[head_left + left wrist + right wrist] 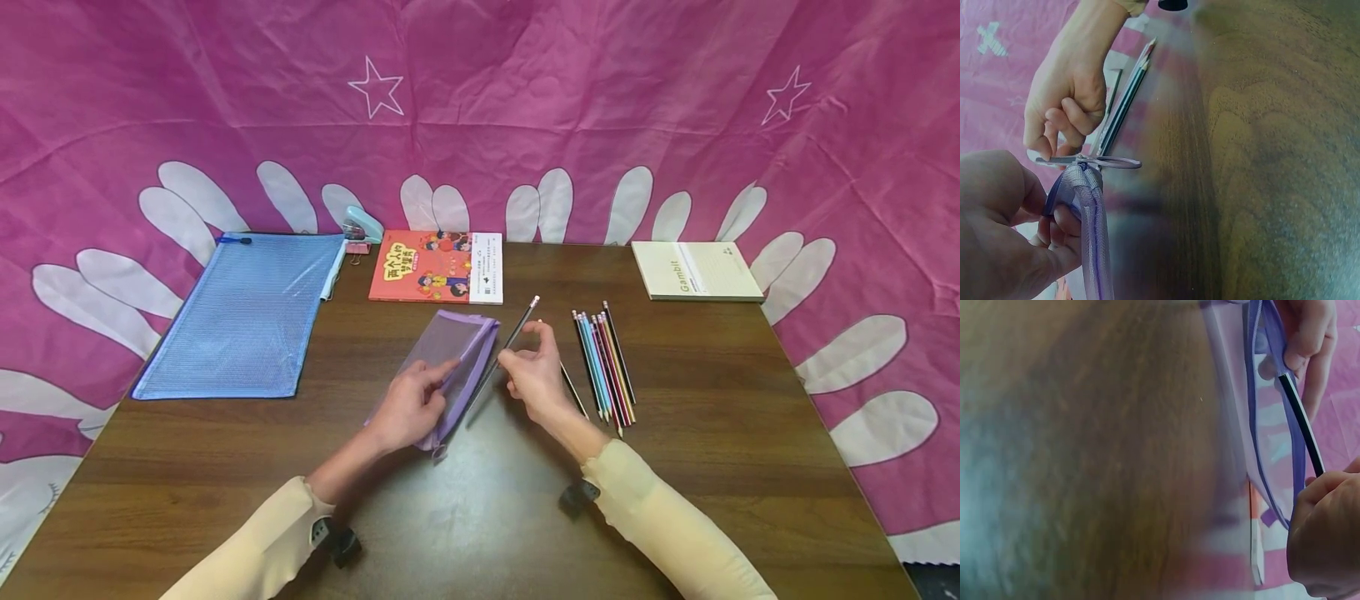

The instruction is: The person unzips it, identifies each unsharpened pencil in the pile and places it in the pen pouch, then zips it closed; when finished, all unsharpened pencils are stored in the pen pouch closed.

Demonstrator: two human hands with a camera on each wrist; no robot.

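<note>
The person's left arm [247,537] and right arm [675,521], both in pale yellow sleeves [273,508], reach forward and angle inward. The left hand [408,406] grips with curled fingers, 1 index finger [444,369] pointing out. The right hand [538,379] pinches with bent fingers. The 2 hands are near, yet apart.

Our pale yellow sleeves [667,521] end in wavy, gathered cuffs [602,460]. At each wrist we wear a small, blocky black camera [347,548], the left on a dark strap [320,531]. Our hands [408,407] are bare.
</note>
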